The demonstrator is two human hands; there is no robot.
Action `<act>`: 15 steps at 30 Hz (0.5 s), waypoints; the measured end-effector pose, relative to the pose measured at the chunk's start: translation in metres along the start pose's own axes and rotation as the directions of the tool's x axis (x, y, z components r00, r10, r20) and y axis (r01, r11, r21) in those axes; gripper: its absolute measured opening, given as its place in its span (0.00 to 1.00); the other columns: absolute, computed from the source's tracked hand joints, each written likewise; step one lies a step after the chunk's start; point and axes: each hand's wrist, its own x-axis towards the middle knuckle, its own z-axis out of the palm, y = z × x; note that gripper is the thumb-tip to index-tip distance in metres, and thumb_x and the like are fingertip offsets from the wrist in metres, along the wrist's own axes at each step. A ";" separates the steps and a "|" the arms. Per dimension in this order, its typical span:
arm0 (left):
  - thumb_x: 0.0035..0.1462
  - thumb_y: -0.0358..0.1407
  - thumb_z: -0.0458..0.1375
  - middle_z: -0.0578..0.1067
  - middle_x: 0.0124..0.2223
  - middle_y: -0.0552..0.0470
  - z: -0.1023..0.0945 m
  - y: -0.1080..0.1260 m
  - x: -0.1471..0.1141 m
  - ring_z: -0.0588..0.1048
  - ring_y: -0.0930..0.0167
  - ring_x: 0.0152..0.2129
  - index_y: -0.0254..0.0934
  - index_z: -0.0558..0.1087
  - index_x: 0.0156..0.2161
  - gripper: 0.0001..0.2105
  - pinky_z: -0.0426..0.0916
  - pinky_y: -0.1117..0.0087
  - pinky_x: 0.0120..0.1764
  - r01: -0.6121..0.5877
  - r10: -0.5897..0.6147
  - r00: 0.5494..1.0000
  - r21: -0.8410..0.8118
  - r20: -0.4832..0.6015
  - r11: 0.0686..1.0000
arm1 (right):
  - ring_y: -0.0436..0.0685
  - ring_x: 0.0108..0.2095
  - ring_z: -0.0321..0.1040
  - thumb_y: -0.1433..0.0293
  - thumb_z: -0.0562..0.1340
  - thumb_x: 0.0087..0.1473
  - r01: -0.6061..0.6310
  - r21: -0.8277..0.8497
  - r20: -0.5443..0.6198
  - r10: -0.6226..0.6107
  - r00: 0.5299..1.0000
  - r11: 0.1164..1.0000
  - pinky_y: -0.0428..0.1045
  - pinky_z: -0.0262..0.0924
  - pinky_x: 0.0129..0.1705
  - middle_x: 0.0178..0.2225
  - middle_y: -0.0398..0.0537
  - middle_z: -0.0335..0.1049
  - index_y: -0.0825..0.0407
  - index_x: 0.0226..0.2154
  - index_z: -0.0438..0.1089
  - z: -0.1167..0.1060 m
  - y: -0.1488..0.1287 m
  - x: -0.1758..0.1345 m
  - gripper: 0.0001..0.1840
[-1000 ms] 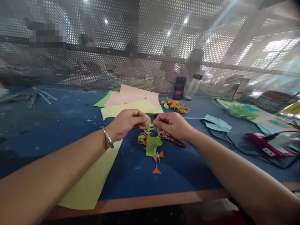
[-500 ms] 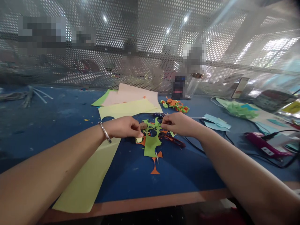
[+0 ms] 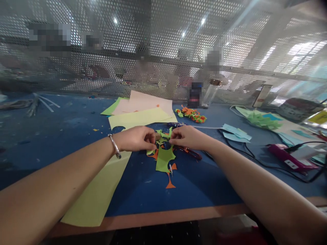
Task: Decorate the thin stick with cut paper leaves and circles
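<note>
Green paper offcut [image 3: 165, 158], scallop-edged, flat on blue tabletop [image 3: 143, 190], between the two hands. Nearest: long pale-yellow sheet [image 3: 102, 194] left of the offcut, its low end reaching the table's front edge; forked orange scrap [image 3: 170, 183] just nearer than the offcut; slim pen-like tool [image 3: 171, 168] at the offcut's lower right edge. Well right of it, magenta power strip [image 3: 287, 158], white plug attached. Close right, dark-red-handled tool [image 3: 192, 154], partly screened by the hand. Left hand [image 3: 138, 137], silver bangle [image 3: 114, 146] at wrist, at the offcut's upper left: fingers curled, thumb near forefinger; cannot tell whether anything is held. Right hand [image 3: 189, 136] at its upper right: thumb and forefinger almost together; grip, if any, cannot be made out. Right of the offcut and farther off, light-blue paper slips [image 3: 236, 132]. Beyond it: orange-and-green paper cluster [image 3: 191, 115] to the right, pale-pink sheets [image 3: 150, 100] to the left, then brown-capped clear bottle [image 3: 212, 93] and, farthest, perforated metal screen [image 3: 168, 27].
</note>
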 end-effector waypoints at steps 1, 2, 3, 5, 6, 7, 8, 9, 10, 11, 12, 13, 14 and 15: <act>0.50 0.42 0.63 0.76 0.30 0.51 0.001 0.000 0.000 0.71 0.69 0.24 0.37 0.75 0.35 0.11 0.59 0.70 0.28 -0.008 0.008 0.999 -0.002 -0.033 1.000 | 0.49 0.23 0.66 0.67 0.63 0.55 -0.001 0.024 0.012 0.001 1.000 1.000 0.45 0.53 0.27 0.23 0.43 0.72 0.54 0.30 0.72 0.000 -0.001 0.000 0.07; 0.51 0.42 0.62 0.76 0.30 0.51 0.002 -0.001 0.001 0.72 0.69 0.25 0.37 0.75 0.35 0.11 0.59 0.70 0.28 -0.015 0.015 0.997 0.001 -0.071 1.000 | 0.49 0.22 0.65 0.68 0.62 0.55 -0.002 0.045 0.025 0.001 1.000 0.999 0.45 0.54 0.27 0.22 0.42 0.71 0.54 0.30 0.72 0.000 -0.001 -0.001 0.06; 0.51 0.42 0.62 0.76 0.30 0.51 0.003 -0.002 0.002 0.72 0.69 0.25 0.37 0.75 0.36 0.11 0.59 0.70 0.28 -0.020 0.021 0.994 0.010 -0.107 1.000 | 0.48 0.21 0.65 0.69 0.62 0.55 -0.002 0.061 0.035 0.000 0.999 0.998 0.45 0.54 0.27 0.22 0.41 0.71 0.54 0.29 0.71 0.000 -0.002 -0.001 0.06; 0.52 0.41 0.61 0.77 0.30 0.50 0.006 -0.004 0.003 0.73 0.68 0.26 0.37 0.76 0.35 0.10 0.60 0.70 0.28 -0.011 0.017 0.986 0.032 -0.166 0.999 | 0.48 0.20 0.64 0.70 0.61 0.54 0.005 0.080 0.035 -0.008 0.999 0.997 0.45 0.53 0.26 0.21 0.41 0.69 0.54 0.28 0.70 -0.001 -0.002 -0.002 0.05; 0.53 0.41 0.61 0.78 0.31 0.50 0.007 -0.005 0.005 0.73 0.68 0.26 0.37 0.77 0.35 0.10 0.60 0.70 0.29 -0.005 0.012 0.982 0.037 -0.189 0.999 | 0.48 0.20 0.64 0.70 0.61 0.54 0.012 0.092 0.024 -0.015 1.000 0.996 0.45 0.53 0.26 0.20 0.41 0.69 0.54 0.28 0.70 -0.001 -0.002 -0.002 0.06; 0.53 0.42 0.60 0.78 0.32 0.49 0.008 -0.006 0.006 0.74 0.67 0.27 0.37 0.77 0.36 0.10 0.61 0.70 0.29 -0.002 0.008 0.977 0.030 -0.213 1.000 | 0.48 0.20 0.64 0.69 0.61 0.55 0.020 0.111 0.008 -0.021 1.000 0.994 0.45 0.53 0.26 0.21 0.41 0.69 0.54 0.28 0.70 -0.002 -0.002 -0.002 0.06; 0.54 0.42 0.60 0.79 0.33 0.49 0.009 -0.007 0.007 0.74 0.67 0.28 0.37 0.77 0.36 0.11 0.61 0.69 0.30 -0.007 0.008 0.971 0.009 -0.237 1.000 | 0.48 0.21 0.65 0.68 0.61 0.55 0.031 0.139 -0.016 -0.029 0.999 0.990 0.45 0.54 0.26 0.21 0.41 0.69 0.54 0.28 0.70 -0.003 -0.001 -0.002 0.07; 0.55 0.43 0.59 0.79 0.33 0.48 0.010 -0.007 0.008 0.75 0.66 0.30 0.37 0.77 0.36 0.11 0.62 0.69 0.32 -0.020 0.012 0.966 -0.028 -0.259 0.999 | 0.48 0.21 0.65 0.67 0.61 0.56 0.044 0.174 -0.048 -0.036 0.998 0.984 0.45 0.54 0.26 0.22 0.41 0.69 0.54 0.29 0.70 -0.004 0.000 -0.002 0.07; 0.57 0.44 0.58 0.79 0.34 0.48 0.010 -0.007 0.008 0.75 0.66 0.31 0.37 0.77 0.36 0.12 0.63 0.69 0.33 -0.038 0.017 0.961 -0.072 -0.277 0.997 | 0.48 0.21 0.64 0.66 0.61 0.56 0.059 0.210 -0.084 -0.043 0.996 0.976 0.45 0.54 0.26 0.22 0.41 0.69 0.53 0.30 0.70 -0.005 0.000 -0.003 0.08; 0.58 0.45 0.58 0.79 0.34 0.48 0.011 -0.006 0.009 0.75 0.67 0.31 0.36 0.77 0.35 0.13 0.63 0.69 0.34 -0.056 0.020 0.959 -0.122 -0.284 0.991 | 0.48 0.21 0.64 0.65 0.61 0.57 0.077 0.241 -0.122 -0.048 0.991 0.968 0.45 0.55 0.25 0.22 0.41 0.68 0.53 0.31 0.70 -0.006 0.001 -0.003 0.09; 0.59 0.45 0.57 0.79 0.34 0.48 0.011 -0.005 0.009 0.75 0.67 0.31 0.36 0.77 0.35 0.14 0.64 0.68 0.35 -0.068 0.015 0.959 -0.180 -0.282 0.981 | 0.48 0.21 0.64 0.64 0.61 0.57 0.094 0.262 -0.160 -0.053 0.986 0.960 0.45 0.55 0.25 0.22 0.40 0.68 0.53 0.31 0.69 -0.007 0.001 -0.003 0.09; 0.59 0.45 0.58 0.79 0.35 0.48 0.012 -0.004 0.008 0.75 0.68 0.32 0.36 0.77 0.35 0.14 0.64 0.68 0.36 -0.072 0.003 0.964 -0.249 -0.264 0.966 | 0.48 0.21 0.64 0.64 0.61 0.57 0.112 0.276 -0.193 -0.059 0.979 0.955 0.45 0.55 0.25 0.23 0.40 0.67 0.53 0.32 0.69 -0.008 0.001 -0.004 0.09; 0.58 0.45 0.59 0.79 0.35 0.48 0.012 -0.003 0.008 0.75 0.68 0.32 0.35 0.76 0.37 0.13 0.64 0.68 0.36 -0.064 -0.014 0.972 -0.323 -0.233 0.944 | 0.48 0.22 0.64 0.63 0.61 0.57 0.127 0.286 -0.219 -0.064 0.974 0.950 0.45 0.55 0.25 0.23 0.40 0.66 0.53 0.32 0.69 -0.008 0.002 -0.004 0.09; 0.56 0.43 0.62 0.79 0.35 0.48 0.013 -0.002 0.007 0.75 0.69 0.32 0.35 0.76 0.40 0.13 0.65 0.68 0.37 -0.047 -0.035 0.980 -0.401 -0.195 0.915 | 0.48 0.22 0.64 0.63 0.61 0.58 0.141 0.297 -0.238 -0.069 0.969 0.944 0.45 0.55 0.25 0.23 0.40 0.66 0.53 0.32 0.69 -0.008 0.002 -0.004 0.09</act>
